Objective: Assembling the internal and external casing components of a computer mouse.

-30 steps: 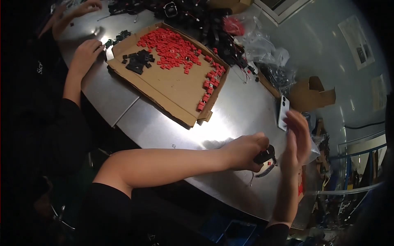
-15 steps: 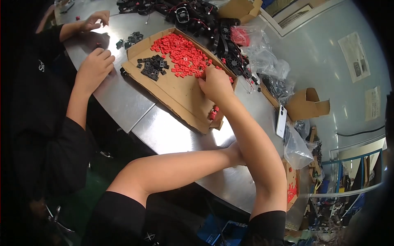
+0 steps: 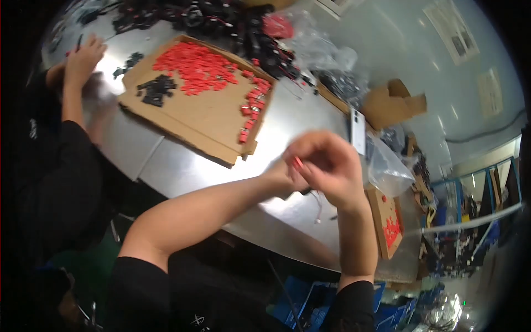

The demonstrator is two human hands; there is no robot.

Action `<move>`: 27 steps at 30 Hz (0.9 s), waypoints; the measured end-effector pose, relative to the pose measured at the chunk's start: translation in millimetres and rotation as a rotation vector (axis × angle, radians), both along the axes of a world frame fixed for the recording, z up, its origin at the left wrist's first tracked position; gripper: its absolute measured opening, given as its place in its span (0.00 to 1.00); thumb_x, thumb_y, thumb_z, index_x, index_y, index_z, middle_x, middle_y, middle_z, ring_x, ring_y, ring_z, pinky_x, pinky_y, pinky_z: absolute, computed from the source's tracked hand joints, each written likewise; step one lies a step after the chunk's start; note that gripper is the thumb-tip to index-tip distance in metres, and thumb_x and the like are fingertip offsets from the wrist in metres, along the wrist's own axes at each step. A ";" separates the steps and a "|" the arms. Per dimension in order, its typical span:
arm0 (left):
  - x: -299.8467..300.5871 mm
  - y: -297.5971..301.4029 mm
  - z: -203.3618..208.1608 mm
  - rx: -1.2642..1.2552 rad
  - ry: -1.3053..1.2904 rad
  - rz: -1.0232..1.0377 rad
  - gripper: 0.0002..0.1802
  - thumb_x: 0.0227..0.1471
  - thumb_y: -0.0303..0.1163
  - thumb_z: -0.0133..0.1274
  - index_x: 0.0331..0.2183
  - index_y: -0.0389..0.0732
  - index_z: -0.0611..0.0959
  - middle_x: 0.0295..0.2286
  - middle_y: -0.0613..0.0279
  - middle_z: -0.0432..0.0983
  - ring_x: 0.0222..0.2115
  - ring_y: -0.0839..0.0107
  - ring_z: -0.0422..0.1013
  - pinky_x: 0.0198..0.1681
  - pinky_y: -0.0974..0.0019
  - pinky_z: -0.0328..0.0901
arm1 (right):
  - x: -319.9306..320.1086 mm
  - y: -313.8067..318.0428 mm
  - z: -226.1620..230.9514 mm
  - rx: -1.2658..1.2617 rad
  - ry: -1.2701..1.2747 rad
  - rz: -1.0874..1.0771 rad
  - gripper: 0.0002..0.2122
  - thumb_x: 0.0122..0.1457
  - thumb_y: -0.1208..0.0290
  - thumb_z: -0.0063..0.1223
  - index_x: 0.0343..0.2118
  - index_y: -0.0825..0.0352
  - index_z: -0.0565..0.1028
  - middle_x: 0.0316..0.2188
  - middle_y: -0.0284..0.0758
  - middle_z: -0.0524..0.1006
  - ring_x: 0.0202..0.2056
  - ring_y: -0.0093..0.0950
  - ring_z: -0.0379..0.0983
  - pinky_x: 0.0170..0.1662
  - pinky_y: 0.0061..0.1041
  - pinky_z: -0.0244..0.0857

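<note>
My right hand (image 3: 332, 169) is raised over the metal table, blurred, its fingers curled and pinching a small red plastic piece (image 3: 297, 163). Just behind and below it is my left hand (image 3: 281, 180), largely covered by the right one. A bit of something dark (image 3: 306, 191) shows at the left hand's fingers, and a thin wire (image 3: 318, 213) hangs beneath; what that hand grips is mostly hidden. Farther left lies a shallow cardboard tray (image 3: 213, 130) with a heap of red pieces (image 3: 193, 66), a smaller pile of black pieces (image 3: 157, 90) and a row of red parts (image 3: 253, 105) along its right side.
Black fans with wires (image 3: 221, 19) crowd the table's far side, beside clear plastic bags (image 3: 315, 44). A white phone (image 3: 358, 130) and an opened carton (image 3: 392, 99) stand at the right, above another box of red pieces (image 3: 381, 221). A co-worker's hand (image 3: 83, 58) works at the far left.
My right hand has left the tray and come back toward me to my left hand, now with a red piece in its fingers. The view has shifted, so the tray appears farther left.
</note>
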State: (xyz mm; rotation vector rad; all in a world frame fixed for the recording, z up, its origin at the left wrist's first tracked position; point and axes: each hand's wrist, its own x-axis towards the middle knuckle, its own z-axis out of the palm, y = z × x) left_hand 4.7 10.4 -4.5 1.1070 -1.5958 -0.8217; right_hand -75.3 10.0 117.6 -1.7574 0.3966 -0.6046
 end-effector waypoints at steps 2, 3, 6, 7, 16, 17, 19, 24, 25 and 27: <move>22.4 -10.7 -6.9 0.061 0.317 -0.144 0.25 0.49 0.35 0.69 0.45 0.37 0.78 0.40 0.59 0.77 0.34 0.70 0.77 0.39 0.68 0.72 | -54.6 14.3 -18.0 0.092 -0.174 -0.034 0.10 0.59 0.79 0.63 0.41 0.74 0.74 0.41 0.46 0.77 0.37 0.31 0.78 0.42 0.30 0.75; 15.8 -10.4 7.3 0.129 0.264 -0.061 0.26 0.48 0.36 0.69 0.46 0.36 0.78 0.39 0.59 0.76 0.32 0.70 0.77 0.37 0.67 0.73 | -85.5 16.4 -27.3 0.143 -0.219 -0.078 0.11 0.58 0.80 0.64 0.41 0.73 0.74 0.41 0.46 0.76 0.36 0.32 0.78 0.42 0.31 0.75; 9.3 -6.7 20.9 0.170 0.352 -0.118 0.29 0.47 0.39 0.70 0.45 0.34 0.77 0.39 0.56 0.77 0.35 0.70 0.77 0.37 0.66 0.74 | -154.2 9.0 -56.2 0.108 -0.160 -0.297 0.11 0.58 0.82 0.63 0.42 0.71 0.74 0.43 0.46 0.76 0.38 0.34 0.79 0.42 0.31 0.77; 7.5 -5.2 25.2 0.196 0.356 -0.139 0.28 0.47 0.37 0.70 0.46 0.34 0.77 0.39 0.56 0.75 0.36 0.70 0.76 0.36 0.66 0.74 | -166.7 8.5 -66.0 0.134 -0.218 -0.305 0.12 0.58 0.83 0.62 0.43 0.70 0.73 0.43 0.46 0.77 0.39 0.34 0.79 0.43 0.31 0.77; -7.3 9.3 26.6 0.313 0.528 -0.289 0.31 0.48 0.28 0.67 0.52 0.35 0.72 0.42 0.59 0.71 0.42 0.75 0.73 0.42 0.71 0.75 | -185.4 19.1 -82.2 0.205 -0.280 -0.346 0.19 0.55 0.88 0.62 0.46 0.66 0.67 0.43 0.48 0.77 0.41 0.33 0.79 0.45 0.31 0.78; -3.0 8.3 23.8 0.351 0.507 -0.288 0.31 0.48 0.27 0.66 0.52 0.35 0.72 0.43 0.59 0.71 0.42 0.75 0.73 0.44 0.71 0.74 | -184.2 14.7 -87.2 0.221 -0.267 -0.358 0.18 0.56 0.88 0.61 0.46 0.66 0.69 0.43 0.46 0.78 0.42 0.31 0.79 0.45 0.29 0.76; 5.9 9.1 20.0 0.406 0.497 -0.270 0.32 0.48 0.27 0.66 0.54 0.36 0.71 0.44 0.60 0.72 0.43 0.75 0.74 0.47 0.70 0.73 | -190.2 8.0 -92.6 0.091 -0.134 -0.400 0.17 0.57 0.86 0.62 0.46 0.66 0.70 0.43 0.43 0.79 0.42 0.29 0.79 0.45 0.27 0.76; 20.5 -2.2 33.3 0.250 0.404 -0.001 0.33 0.51 0.35 0.66 0.55 0.35 0.72 0.44 0.57 0.74 0.42 0.73 0.75 0.48 0.68 0.72 | -192.9 -1.1 -95.3 -0.518 0.398 -0.633 0.10 0.54 0.80 0.67 0.39 0.66 0.79 0.38 0.35 0.82 0.40 0.28 0.80 0.45 0.27 0.73; 30.0 -5.7 33.9 0.188 0.324 0.017 0.33 0.53 0.41 0.63 0.55 0.35 0.73 0.45 0.56 0.75 0.42 0.70 0.77 0.47 0.65 0.72 | -194.3 -4.1 -95.5 -0.608 0.424 -0.643 0.10 0.52 0.79 0.67 0.38 0.65 0.80 0.37 0.35 0.82 0.39 0.30 0.80 0.44 0.28 0.72; 33.1 -10.8 39.2 0.165 0.333 0.118 0.34 0.54 0.44 0.61 0.55 0.34 0.73 0.45 0.56 0.76 0.43 0.68 0.78 0.46 0.65 0.72 | -192.7 -6.6 -96.2 -0.667 0.448 -0.619 0.10 0.52 0.78 0.67 0.37 0.64 0.80 0.36 0.35 0.82 0.40 0.30 0.80 0.45 0.28 0.72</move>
